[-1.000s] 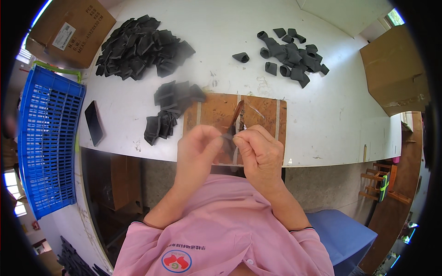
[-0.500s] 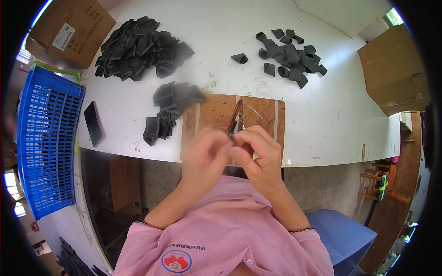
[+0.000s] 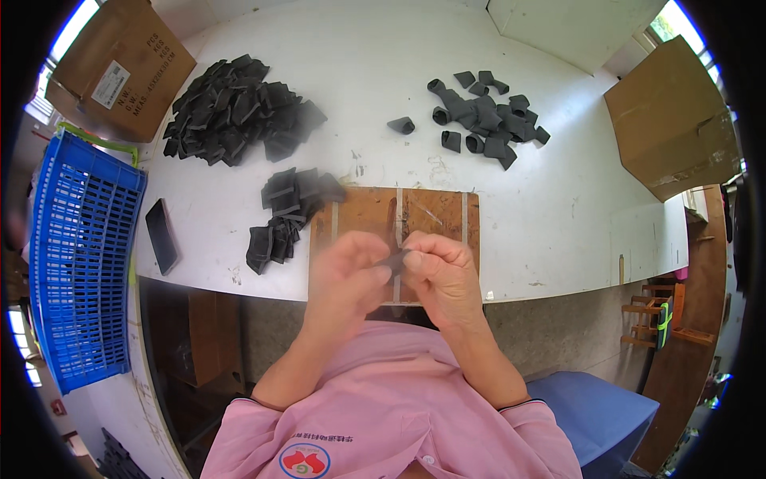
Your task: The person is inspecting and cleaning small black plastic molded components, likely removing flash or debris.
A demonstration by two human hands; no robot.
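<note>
1. Spanning most of the view, a white table (image 3: 558, 207) carries everything listed below.
2. Blue slatted crate (image 3: 76, 263), off the table's left edge; brown cartons at far left (image 3: 120, 68) and far right (image 3: 670, 120).
3. Wooden board (image 3: 439, 215) with pale strips across it, at the near table edge, directly beyond both hands.
4. Large heap of flat black pieces (image 3: 235, 112), far left; a smaller stack (image 3: 287, 211) touching the board's left side; a scatter of rolled black sleeves (image 3: 483, 120), far right.
5. Dark phone (image 3: 162, 236), lying flat near the crate.
6. Left hand (image 3: 347, 275), blurred, fingers closed toward the right hand.
7. Right hand (image 3: 443, 275), thumb and fingers pinched shut.
8. Small black piece (image 3: 396, 262), held between the two hands over the board's near edge. Judged light, thin and pliable, likely to bend rather than break; best taken by its edges with fingertips. Both hands appear closed on it, one at each end.
</note>
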